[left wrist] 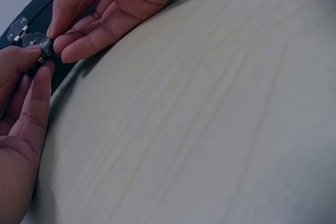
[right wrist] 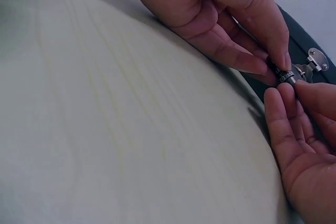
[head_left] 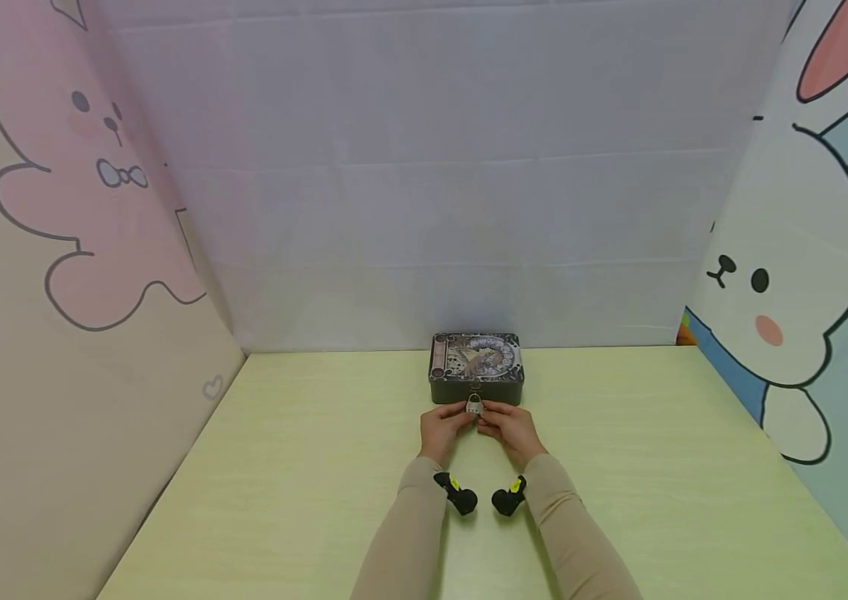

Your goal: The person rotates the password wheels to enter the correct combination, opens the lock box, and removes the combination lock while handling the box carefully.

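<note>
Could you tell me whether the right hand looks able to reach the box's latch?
Likely yes: the right hand pinches the padlock close to the latch, which shows largely uncovered.

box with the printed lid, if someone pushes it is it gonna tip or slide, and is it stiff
The box would probably slide rather than tip, as it lies flat and is much wider than tall. It looks stiff, with straight edges and no visible sag on top. Pushed backwards, it may soon meet the pale backdrop close behind it.

A creased whitish backdrop (head_left: pixel 439 175) stands behind the yellowish table (head_left: pixel 303 467).
</note>
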Demonstrator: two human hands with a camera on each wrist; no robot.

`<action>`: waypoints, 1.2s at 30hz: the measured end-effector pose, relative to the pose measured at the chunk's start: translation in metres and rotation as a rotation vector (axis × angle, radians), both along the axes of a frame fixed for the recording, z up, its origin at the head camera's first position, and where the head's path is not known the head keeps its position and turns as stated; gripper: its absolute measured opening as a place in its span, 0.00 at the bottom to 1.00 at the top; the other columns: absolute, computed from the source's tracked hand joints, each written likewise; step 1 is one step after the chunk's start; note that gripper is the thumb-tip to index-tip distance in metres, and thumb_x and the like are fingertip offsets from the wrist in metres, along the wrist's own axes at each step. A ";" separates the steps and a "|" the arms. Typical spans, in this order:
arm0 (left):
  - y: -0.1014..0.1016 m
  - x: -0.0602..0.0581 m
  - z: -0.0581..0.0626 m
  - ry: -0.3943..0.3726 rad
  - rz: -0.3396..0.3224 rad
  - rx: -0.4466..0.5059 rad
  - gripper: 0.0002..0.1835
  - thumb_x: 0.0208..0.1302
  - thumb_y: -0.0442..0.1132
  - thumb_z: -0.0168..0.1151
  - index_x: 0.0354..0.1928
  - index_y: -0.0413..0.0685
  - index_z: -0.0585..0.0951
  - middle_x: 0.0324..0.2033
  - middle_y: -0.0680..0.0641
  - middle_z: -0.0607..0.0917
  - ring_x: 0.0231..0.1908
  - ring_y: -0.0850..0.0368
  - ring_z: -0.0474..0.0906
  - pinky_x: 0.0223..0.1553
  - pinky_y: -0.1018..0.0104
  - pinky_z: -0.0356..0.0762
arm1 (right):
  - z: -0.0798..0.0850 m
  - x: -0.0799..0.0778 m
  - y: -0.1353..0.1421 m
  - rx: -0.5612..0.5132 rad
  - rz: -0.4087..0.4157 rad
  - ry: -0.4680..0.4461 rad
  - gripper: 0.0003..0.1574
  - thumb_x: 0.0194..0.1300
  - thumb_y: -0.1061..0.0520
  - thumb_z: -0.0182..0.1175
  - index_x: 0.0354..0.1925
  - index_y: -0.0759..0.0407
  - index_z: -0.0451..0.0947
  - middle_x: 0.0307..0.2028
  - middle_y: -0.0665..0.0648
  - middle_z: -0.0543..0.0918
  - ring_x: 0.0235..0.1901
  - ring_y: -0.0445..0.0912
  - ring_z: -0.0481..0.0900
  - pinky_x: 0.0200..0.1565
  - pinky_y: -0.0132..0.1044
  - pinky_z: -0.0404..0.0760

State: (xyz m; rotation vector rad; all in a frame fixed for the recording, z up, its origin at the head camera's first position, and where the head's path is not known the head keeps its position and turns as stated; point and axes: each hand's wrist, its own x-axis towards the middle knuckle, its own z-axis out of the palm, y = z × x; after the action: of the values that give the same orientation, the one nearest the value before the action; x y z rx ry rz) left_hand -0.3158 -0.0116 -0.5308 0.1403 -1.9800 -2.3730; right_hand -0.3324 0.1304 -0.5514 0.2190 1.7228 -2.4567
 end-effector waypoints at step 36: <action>-0.004 -0.026 -0.041 -0.034 -0.022 -0.009 0.17 0.53 0.24 0.72 0.48 0.31 0.85 0.41 0.38 0.88 0.37 0.58 0.85 0.39 0.67 0.84 | -0.001 -0.001 -0.001 0.002 -0.003 -0.001 0.25 0.69 0.74 0.53 0.62 0.84 0.66 0.36 0.58 0.83 0.29 0.42 0.84 0.37 0.33 0.86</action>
State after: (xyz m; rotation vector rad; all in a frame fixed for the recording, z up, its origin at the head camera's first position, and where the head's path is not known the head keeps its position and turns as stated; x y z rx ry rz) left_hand -0.3420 -0.0154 -0.5719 0.1597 -2.0170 -2.3906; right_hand -0.3330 0.1298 -0.5522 0.2235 1.7262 -2.4569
